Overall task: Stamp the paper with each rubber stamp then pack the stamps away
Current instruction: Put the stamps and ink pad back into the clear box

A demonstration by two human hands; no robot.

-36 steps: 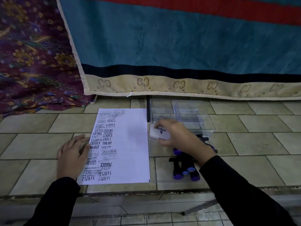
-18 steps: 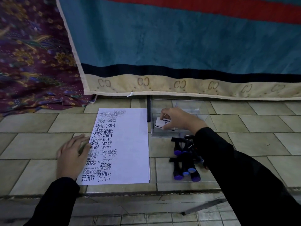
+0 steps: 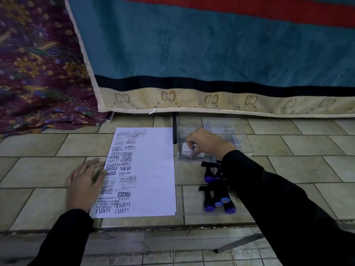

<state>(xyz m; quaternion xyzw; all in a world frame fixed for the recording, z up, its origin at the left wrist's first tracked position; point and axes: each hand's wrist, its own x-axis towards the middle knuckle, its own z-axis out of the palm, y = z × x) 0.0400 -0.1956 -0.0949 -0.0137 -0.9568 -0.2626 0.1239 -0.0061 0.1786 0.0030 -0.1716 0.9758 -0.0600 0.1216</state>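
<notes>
White paper point(image 3: 142, 169) lies flat on the tiled ledge point(image 3: 288, 166) in front of you. Its left half is crowded with black stamped words: SAMPLE, AIR MAIL, AMENDED, FRAGILE, EXPRESS and FAX OUT, many printed twice and some upside down from your side. A few prints in a curly script are too small to read.

Just right of the paper, the rubber stamps point(image 3: 217, 196) lie in a loose pile on a flat clear plastic tray point(image 3: 190, 206). They have slim black handles with rounded purple and blue ends, and your right sleeve covers part of the pile. Behind them stands a clear plastic box point(image 3: 240, 140) with straight walls and sharp corners. In its near left corner sits a small white case point(image 3: 187, 150), flat with rounded corners; the dark letters on it cannot be read.

Your right hand point(image 3: 205, 142) reaches down into the box with the wrist bent, and its curled fingers and thumb pinch the white case. Your left hand point(image 3: 82, 186) lies palm down, fingers straight and slightly spread, with the fingertips on the left edge of the paper and the palm on the tile. Both arms wear black sleeves.

At the back hangs a thick teal textile point(image 3: 211, 45) with a red band, a black stripe and a cream border that repeats the letters "CC". To its left is a purple cloth point(image 3: 38, 73) with gold flowers.
</notes>
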